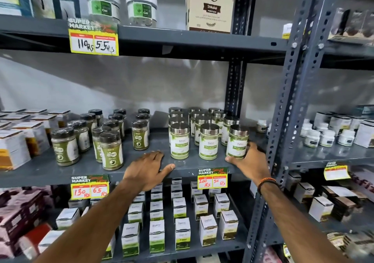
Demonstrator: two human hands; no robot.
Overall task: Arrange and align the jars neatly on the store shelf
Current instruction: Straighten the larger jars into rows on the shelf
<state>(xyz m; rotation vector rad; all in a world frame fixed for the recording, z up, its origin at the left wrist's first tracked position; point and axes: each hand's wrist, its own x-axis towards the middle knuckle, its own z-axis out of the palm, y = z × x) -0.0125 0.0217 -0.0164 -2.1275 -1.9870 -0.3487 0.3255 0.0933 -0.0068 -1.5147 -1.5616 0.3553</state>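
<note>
Silver-lidded jars with white and green labels stand in three rows on the grey middle shelf (141,167). My right hand (250,159) grips the front right jar (237,142) at its base, and that jar tilts slightly. The front middle jar (208,142) and front left jar (179,141) stand upright beside it. My left hand (148,166) lies flat on the shelf's front edge with its fingers spread, holding nothing, just left of the front left jar. Black-lidded jars of green powder (111,150) stand in loose rows further left.
A slotted steel upright (283,109) rises just right of my right hand. White boxes (12,143) fill the shelf's left end. Price tags (212,178) hang on the front edge. Small white boxes (182,232) fill the shelf below; tubs and a carton sit above.
</note>
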